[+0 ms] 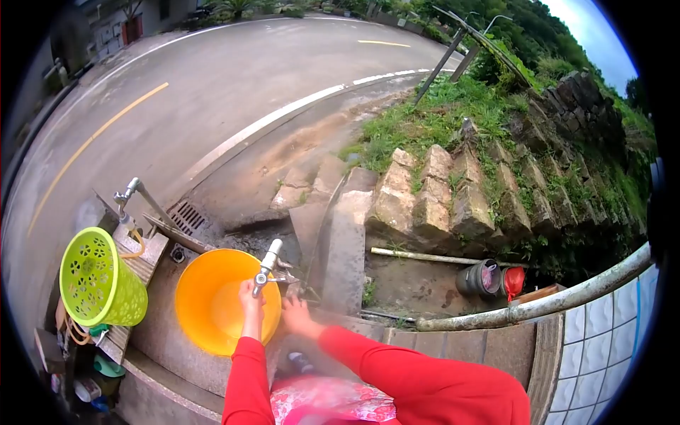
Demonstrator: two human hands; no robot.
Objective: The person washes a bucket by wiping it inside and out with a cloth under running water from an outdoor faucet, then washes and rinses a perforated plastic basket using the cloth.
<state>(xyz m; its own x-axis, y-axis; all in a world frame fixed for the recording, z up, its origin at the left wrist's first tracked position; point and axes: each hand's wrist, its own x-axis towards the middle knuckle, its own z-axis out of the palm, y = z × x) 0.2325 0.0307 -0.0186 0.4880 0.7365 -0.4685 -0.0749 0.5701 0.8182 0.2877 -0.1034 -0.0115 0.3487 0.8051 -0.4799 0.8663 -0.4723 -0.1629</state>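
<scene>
A metal tap [266, 268] stands over the right side of an orange plastic basin [195, 301]. My left hand [252, 306] reaches across the basin, its fingers closed at the tap's near end. Beside the basin's right rim is my right hand [300, 319], fingers spread and nothing seen in it. Whether it touches the rim is hard to tell. The basin rests on a concrete ledge [157, 322]; a paler patch shows on its bottom, and I cannot make out whether water is in it.
To the left, a lime-green perforated basket [127, 301] sits on a ribbed board near a second tap [126, 195]. A drain grate [187, 217] lies beyond the basin. Stone steps [432, 191], a dark bucket [476, 278] and a rusty pipe [538, 309] are at right.
</scene>
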